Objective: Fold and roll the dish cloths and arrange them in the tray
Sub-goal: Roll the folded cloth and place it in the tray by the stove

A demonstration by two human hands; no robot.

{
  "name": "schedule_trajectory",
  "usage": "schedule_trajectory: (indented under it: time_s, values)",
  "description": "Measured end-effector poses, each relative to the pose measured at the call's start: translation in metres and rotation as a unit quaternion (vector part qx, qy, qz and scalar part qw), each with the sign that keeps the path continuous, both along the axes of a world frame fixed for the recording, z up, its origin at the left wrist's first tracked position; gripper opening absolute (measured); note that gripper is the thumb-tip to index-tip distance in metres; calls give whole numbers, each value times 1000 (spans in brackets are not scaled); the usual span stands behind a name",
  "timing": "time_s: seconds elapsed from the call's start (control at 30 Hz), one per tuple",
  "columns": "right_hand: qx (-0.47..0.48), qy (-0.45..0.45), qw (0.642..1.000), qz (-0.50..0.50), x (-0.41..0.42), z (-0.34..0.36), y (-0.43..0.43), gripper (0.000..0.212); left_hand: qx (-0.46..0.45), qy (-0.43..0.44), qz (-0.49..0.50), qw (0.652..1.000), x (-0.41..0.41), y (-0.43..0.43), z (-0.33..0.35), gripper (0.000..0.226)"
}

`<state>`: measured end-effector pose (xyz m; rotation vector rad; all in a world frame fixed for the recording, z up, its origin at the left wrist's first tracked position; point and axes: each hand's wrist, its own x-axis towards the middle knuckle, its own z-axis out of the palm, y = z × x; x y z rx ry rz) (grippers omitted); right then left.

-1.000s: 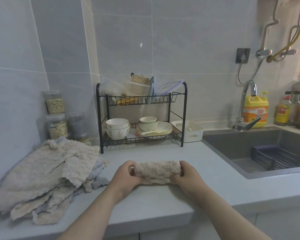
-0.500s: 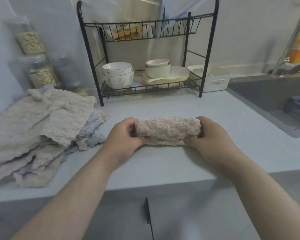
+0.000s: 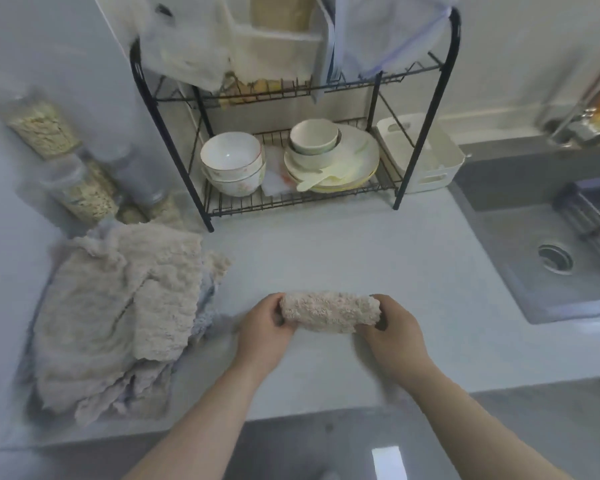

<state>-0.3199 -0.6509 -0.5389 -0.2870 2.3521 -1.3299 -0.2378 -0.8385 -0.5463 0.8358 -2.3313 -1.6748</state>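
A beige rolled dish cloth (image 3: 329, 311) lies across the counter near its front edge. My left hand (image 3: 265, 332) grips its left end and my right hand (image 3: 394, 336) grips its right end, fingers curled round the roll. A heap of several loose beige and grey dish cloths (image 3: 118, 313) lies to the left. The white tray (image 3: 430, 171) with handle slots stands at the back, right of the rack, and looks empty.
A black wire dish rack (image 3: 291, 202) holds bowls and plates at the back. Jars of grain (image 3: 59, 168) stand in the left corner. The grey sink (image 3: 551, 265) with a drain and a wire basket lies to the right.
The camera has tilted down and moved closer over the counter. Both hands still hold the rolled cloth at its ends, in about the same place on the counter.
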Motion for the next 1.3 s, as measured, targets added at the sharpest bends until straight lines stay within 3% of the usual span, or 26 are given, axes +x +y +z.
schedule_trajectory:
  time_s: [0.17, 0.4, 0.53, 0.67, 0.83, 1.0, 1.13, 1.3]
  values:
    - [-54, -131, 990, -14, -18, 55, 6, 17, 122, -47, 0, 991, -18, 4, 54, 24]
    - [-248, -108, 957, -103, -36, 165, 100, 32, 204, 78, -146, 965, -79, 66, 174, 27]
    - [-312, -57, 932, -174, -26, 212, 194, 32, 211, 104, -255, 938, -110, 156, 219, 27]
    - [-376, -17, 882, -285, -5, 236, 300, 40, 222, 97, -362, 900, -134, 274, 248, 29]
    - [-377, 62, 838, -391, 16, 254, 436, 41, 189, 133, -466, 854, -159, 430, 279, 31]
    - [-338, 116, 818, -450, 26, 268, 567, 44, 189, 132, -533, 814, -177, 568, 293, 30]
    - [-383, 128, 782, -475, 31, 270, 652, 50, 202, 133, -558, 794, -184, 663, 294, 34]
    - [-406, 127, 748, -510, 31, 274, 736, 38, 201, 124, -602, 763, -196, 758, 296, 36]
